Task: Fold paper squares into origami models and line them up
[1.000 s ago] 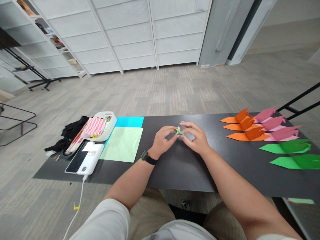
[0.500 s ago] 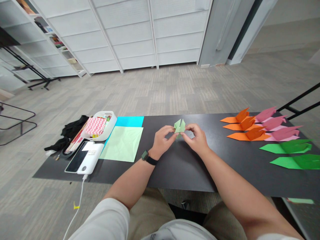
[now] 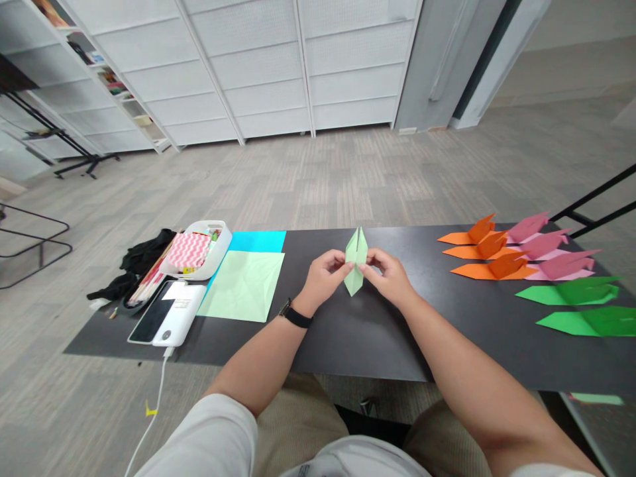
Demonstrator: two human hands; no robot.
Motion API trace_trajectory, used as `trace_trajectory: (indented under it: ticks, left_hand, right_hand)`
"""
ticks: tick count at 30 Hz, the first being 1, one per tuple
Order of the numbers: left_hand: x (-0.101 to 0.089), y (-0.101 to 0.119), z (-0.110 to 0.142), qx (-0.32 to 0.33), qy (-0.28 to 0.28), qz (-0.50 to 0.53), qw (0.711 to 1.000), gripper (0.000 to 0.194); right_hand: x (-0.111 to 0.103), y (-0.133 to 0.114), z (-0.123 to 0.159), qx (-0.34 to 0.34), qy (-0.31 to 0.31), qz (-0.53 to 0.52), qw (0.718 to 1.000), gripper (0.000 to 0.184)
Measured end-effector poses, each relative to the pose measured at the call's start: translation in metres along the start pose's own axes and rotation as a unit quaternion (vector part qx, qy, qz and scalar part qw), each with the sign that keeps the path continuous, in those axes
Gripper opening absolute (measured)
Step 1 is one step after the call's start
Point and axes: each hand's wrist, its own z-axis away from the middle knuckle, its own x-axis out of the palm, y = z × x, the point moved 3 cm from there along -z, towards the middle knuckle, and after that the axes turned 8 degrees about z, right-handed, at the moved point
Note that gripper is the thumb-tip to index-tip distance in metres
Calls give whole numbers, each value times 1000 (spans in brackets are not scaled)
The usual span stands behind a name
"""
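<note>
A light green folded paper [image 3: 356, 255] stands between my two hands above the dark table [image 3: 342, 338]. It is a long diamond shape, with a slit down its upper half and a single point at the bottom. My left hand [image 3: 324, 275] pinches its left edge, thumb in front. On the opposite edge my right hand [image 3: 389, 273] pinches it the same way. To the left lies a flat light green sheet [image 3: 243, 285], partly over a blue sheet [image 3: 258, 241].
At the right sit several folded paper figures: orange [image 3: 491, 267], pink [image 3: 561, 267] and green [image 3: 571, 291]. Left are a white basket [image 3: 220, 255], a power bank [image 3: 179, 317] with a cable [image 3: 158, 397], a phone [image 3: 154, 320] and black cloth [image 3: 144, 254].
The light green paper was folded short with its two tips up; now it shows at full length, its lower point hanging down. Both hands stay in about the same place.
</note>
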Motion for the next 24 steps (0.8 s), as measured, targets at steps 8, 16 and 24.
trace_trajectory:
  ticks: [8, 16, 24]
  left_hand:
    - [0, -16, -3, -82, 10, 27, 996, 33]
    - [-4, -27, -3, -94, -5, -92, 991, 38]
    - [2, -13, 0, -33, -103, -312, 944, 11]
  right_hand:
    - [6, 26, -2, 99, -36, -51, 993, 38]
    - [1, 22, 1, 70, -47, 145, 986, 68]
    - [4, 30, 2, 22, -110, 289, 951, 52]
